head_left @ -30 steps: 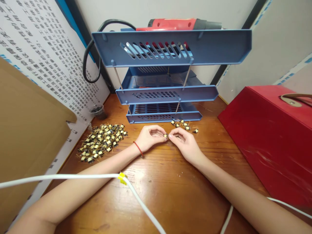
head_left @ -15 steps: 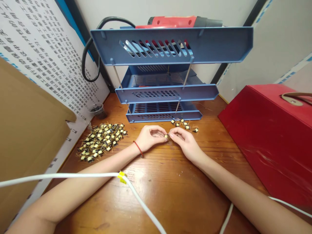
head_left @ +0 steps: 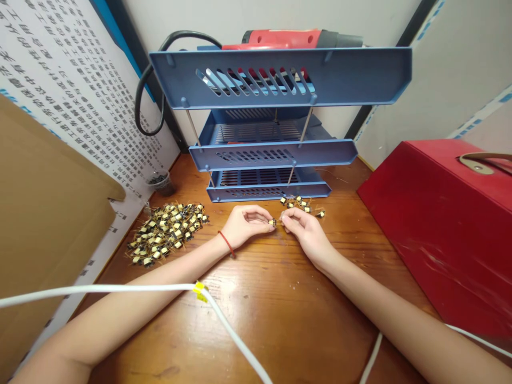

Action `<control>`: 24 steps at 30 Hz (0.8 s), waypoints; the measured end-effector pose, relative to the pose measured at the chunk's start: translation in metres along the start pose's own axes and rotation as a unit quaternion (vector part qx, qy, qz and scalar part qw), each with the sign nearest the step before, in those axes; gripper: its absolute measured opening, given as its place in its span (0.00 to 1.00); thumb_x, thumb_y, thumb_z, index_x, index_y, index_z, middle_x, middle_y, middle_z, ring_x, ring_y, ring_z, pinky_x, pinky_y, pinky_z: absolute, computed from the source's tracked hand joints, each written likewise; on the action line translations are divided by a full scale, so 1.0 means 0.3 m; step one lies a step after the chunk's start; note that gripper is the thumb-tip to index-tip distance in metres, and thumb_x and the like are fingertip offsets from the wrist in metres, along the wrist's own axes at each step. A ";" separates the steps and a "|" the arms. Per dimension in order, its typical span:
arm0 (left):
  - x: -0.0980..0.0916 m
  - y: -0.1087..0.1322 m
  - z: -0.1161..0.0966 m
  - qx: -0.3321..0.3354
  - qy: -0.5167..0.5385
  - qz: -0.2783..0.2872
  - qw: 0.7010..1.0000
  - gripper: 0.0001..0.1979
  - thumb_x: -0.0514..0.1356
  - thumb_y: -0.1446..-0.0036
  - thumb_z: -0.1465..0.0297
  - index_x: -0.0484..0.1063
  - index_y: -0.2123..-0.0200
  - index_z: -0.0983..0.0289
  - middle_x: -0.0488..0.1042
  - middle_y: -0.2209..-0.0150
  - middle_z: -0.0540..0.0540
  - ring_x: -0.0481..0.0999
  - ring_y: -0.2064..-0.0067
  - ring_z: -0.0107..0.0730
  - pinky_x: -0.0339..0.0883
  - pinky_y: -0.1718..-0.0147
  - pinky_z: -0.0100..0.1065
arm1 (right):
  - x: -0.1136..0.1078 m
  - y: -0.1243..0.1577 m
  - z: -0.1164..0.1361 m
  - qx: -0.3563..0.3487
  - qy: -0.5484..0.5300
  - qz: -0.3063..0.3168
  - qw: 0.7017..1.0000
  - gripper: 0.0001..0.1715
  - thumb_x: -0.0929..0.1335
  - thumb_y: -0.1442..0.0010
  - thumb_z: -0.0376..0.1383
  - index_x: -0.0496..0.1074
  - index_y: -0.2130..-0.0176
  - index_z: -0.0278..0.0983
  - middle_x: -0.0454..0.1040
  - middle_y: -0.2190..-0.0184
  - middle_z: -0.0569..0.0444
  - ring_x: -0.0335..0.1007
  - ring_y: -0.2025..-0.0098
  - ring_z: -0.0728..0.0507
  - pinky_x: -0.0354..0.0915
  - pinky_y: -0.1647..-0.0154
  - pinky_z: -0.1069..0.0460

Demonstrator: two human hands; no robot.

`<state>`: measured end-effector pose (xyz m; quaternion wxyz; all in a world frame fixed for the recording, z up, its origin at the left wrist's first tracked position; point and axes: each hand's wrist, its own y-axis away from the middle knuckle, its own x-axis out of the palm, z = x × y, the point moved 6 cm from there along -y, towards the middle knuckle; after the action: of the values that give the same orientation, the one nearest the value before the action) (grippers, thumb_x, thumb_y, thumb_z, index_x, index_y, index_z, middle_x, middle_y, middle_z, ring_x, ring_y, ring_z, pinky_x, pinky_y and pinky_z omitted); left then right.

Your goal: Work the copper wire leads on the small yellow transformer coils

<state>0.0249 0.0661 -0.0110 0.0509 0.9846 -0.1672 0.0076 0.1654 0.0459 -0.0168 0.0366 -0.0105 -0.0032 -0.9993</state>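
Between thumb and fingers, my left hand [head_left: 250,221] pinches a small transformer [head_left: 272,223] with yellow tape and a black base. My right hand [head_left: 303,228] is closed at its right side, the fingertips pinching what looks like the thin copper wire leading off it. Left of my left hand lies a large pile of similar transformers [head_left: 166,232] with loose copper leads. A smaller group of transformers [head_left: 298,202] sits just behind my right hand, close to the rack.
A blue three-tier rack [head_left: 280,80] stands at the back, carrying a red power tool [head_left: 280,38]. A small plastic cup [head_left: 162,183] holds dark bits. At right is a red case [head_left: 440,224]. A white cable [head_left: 236,333] crosses in front of my left forearm.
My right hand has moved slightly right, away from the transformer, opening a small gap with a wire showing across it. My left hand stays nearly still.
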 end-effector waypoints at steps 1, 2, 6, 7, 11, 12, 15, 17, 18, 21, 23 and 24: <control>-0.002 -0.001 0.000 0.001 0.003 -0.003 1.000 0.13 0.70 0.69 0.73 0.73 0.75 0.69 0.75 0.76 0.51 0.74 0.73 0.25 0.69 0.65 0.29 | -0.004 -0.001 -0.005 0.003 -0.020 -0.010 1.000 0.13 0.68 0.51 0.43 0.65 0.73 0.36 0.63 0.77 0.59 0.57 0.75 0.51 0.56 0.71 0.53; -0.003 -0.001 -0.001 0.001 0.006 -0.005 1.000 0.13 0.70 0.69 0.73 0.73 0.75 0.69 0.76 0.76 0.51 0.74 0.73 0.25 0.69 0.64 0.30 | -0.007 -0.002 -0.010 0.005 -0.044 -0.021 0.999 0.14 0.69 0.52 0.44 0.65 0.73 0.37 0.64 0.76 0.58 0.57 0.75 0.51 0.57 0.70 0.53; -0.004 -0.002 0.001 0.001 0.013 -0.010 1.000 0.14 0.70 0.70 0.73 0.73 0.75 0.69 0.76 0.76 0.52 0.75 0.73 0.27 0.70 0.63 0.32 | -0.001 0.005 0.001 -0.010 -0.047 -0.025 0.999 0.18 0.66 0.49 0.50 0.64 0.71 0.37 0.65 0.74 0.57 0.60 0.73 0.50 0.58 0.71 0.53; -0.002 -0.002 0.002 0.002 0.015 -0.009 1.000 0.14 0.70 0.70 0.73 0.73 0.75 0.69 0.76 0.76 0.52 0.75 0.73 0.27 0.70 0.63 0.32 | 0.005 0.009 0.010 -0.019 -0.030 -0.017 0.999 0.18 0.66 0.49 0.50 0.64 0.71 0.37 0.65 0.75 0.57 0.60 0.73 0.50 0.58 0.71 0.54; 0.006 -0.001 0.006 0.004 0.024 0.005 1.000 0.13 0.70 0.68 0.72 0.72 0.75 0.69 0.75 0.77 0.50 0.74 0.74 0.25 0.70 0.65 0.30 | 0.037 0.029 0.030 -0.023 0.048 0.041 0.998 0.16 0.67 0.48 0.47 0.64 0.72 0.37 0.65 0.76 0.58 0.60 0.73 0.50 0.58 0.71 0.54; 0.008 -0.001 0.006 0.004 0.024 0.007 1.000 0.13 0.70 0.68 0.72 0.72 0.75 0.69 0.75 0.77 0.50 0.74 0.74 0.24 0.70 0.65 0.30 | 0.042 0.032 0.031 -0.021 0.065 0.050 0.996 0.16 0.67 0.48 0.47 0.64 0.72 0.37 0.65 0.76 0.58 0.60 0.74 0.50 0.57 0.72 0.54; 0.010 -0.001 0.004 0.003 0.019 0.011 1.000 0.13 0.70 0.68 0.72 0.72 0.76 0.69 0.75 0.77 0.51 0.74 0.74 0.25 0.70 0.65 0.30 | 0.048 0.036 0.031 -0.027 0.103 0.059 0.993 0.14 0.65 0.45 0.44 0.64 0.74 0.36 0.64 0.77 0.59 0.59 0.74 0.50 0.56 0.72 0.54; 0.008 0.000 -0.001 0.004 0.014 0.011 1.000 0.13 0.70 0.69 0.72 0.72 0.76 0.69 0.75 0.78 0.51 0.74 0.74 0.25 0.71 0.65 0.30 | 0.049 0.036 0.031 -0.037 0.102 0.059 0.992 0.13 0.65 0.45 0.43 0.64 0.73 0.36 0.64 0.77 0.59 0.60 0.74 0.50 0.57 0.72 0.54; 0.007 0.000 -0.003 0.004 0.011 0.010 1.000 0.13 0.70 0.69 0.73 0.73 0.76 0.69 0.75 0.78 0.51 0.74 0.74 0.25 0.71 0.65 0.30 | 0.049 0.035 0.031 -0.040 0.096 0.060 0.993 0.12 0.65 0.45 0.42 0.64 0.74 0.37 0.65 0.77 0.59 0.61 0.74 0.50 0.57 0.71 0.54; 0.004 0.001 -0.005 -0.001 0.007 0.014 1.000 0.13 0.70 0.69 0.73 0.73 0.76 0.69 0.76 0.77 0.51 0.75 0.74 0.26 0.71 0.65 0.31 | 0.046 0.031 0.033 -0.044 0.068 0.056 0.995 0.12 0.66 0.47 0.43 0.65 0.74 0.37 0.66 0.77 0.58 0.63 0.73 0.49 0.60 0.69 0.53; 0.003 0.001 -0.003 -0.008 0.010 0.017 1.000 0.13 0.70 0.69 0.73 0.73 0.75 0.69 0.76 0.77 0.52 0.75 0.74 0.27 0.71 0.64 0.31 | 0.042 0.028 0.036 -0.046 0.052 0.051 0.996 0.13 0.67 0.48 0.45 0.66 0.74 0.37 0.68 0.76 0.57 0.65 0.71 0.48 0.62 0.67 0.52; 0.002 0.001 -0.002 -0.010 0.012 0.016 1.000 0.13 0.70 0.69 0.73 0.73 0.75 0.69 0.76 0.77 0.52 0.76 0.73 0.28 0.71 0.64 0.32 | 0.040 0.028 0.037 -0.046 0.045 0.048 0.997 0.14 0.68 0.49 0.45 0.66 0.74 0.37 0.68 0.76 0.57 0.65 0.71 0.47 0.63 0.67 0.51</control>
<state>0.0253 0.0656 -0.0102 0.0626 0.9810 -0.1828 0.0182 0.1543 0.0369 -0.0054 0.0843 0.0330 0.0454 -0.9949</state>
